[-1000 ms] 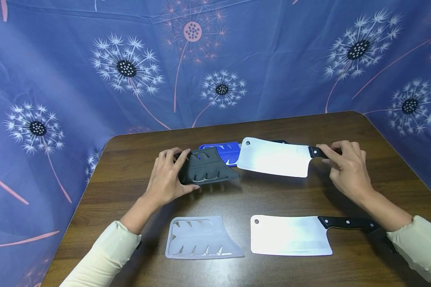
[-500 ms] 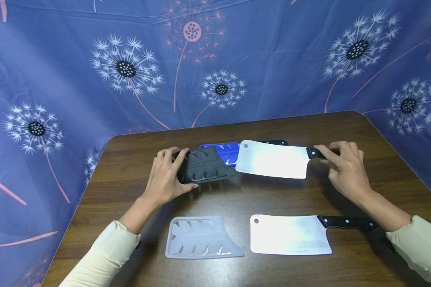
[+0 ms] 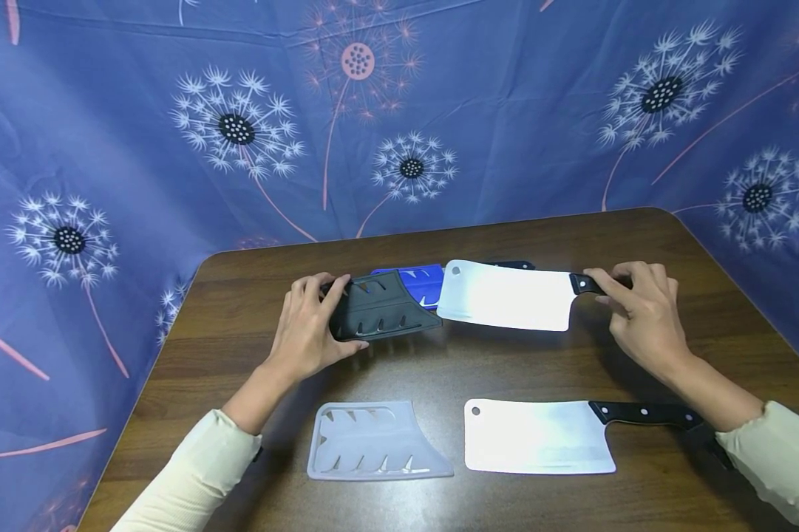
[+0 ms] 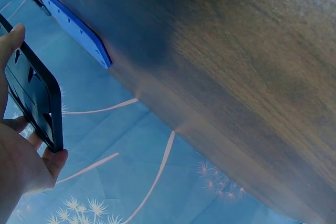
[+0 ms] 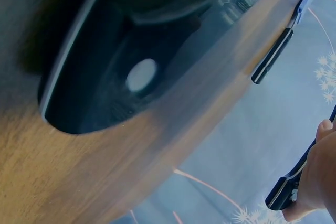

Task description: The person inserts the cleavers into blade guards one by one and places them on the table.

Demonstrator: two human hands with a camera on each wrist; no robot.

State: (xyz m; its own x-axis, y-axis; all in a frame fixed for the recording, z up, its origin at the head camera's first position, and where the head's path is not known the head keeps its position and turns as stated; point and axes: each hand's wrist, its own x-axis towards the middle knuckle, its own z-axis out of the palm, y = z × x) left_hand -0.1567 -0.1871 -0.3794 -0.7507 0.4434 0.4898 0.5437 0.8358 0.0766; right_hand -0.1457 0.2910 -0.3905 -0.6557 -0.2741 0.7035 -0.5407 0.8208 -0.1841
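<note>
Blue cover (image 3: 424, 285) far back on the tabletop (image 3: 399, 369) holds a knife (image 3: 517, 264), and in front I see the left hand (image 3: 308, 324) pinching a black cover (image 3: 381, 309) by its end, just beside the cleaver (image 3: 505, 297) jutting leftward from the right hand's (image 3: 647, 316) grip on its handle.

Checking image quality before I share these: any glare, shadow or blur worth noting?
Head view: the held cleaver's blade looks nearly white, and glare lightens the tabletop; left wrist view: a dark shadow lies beside the blue sheath; right wrist view: the large near handle looks soft.
</note>
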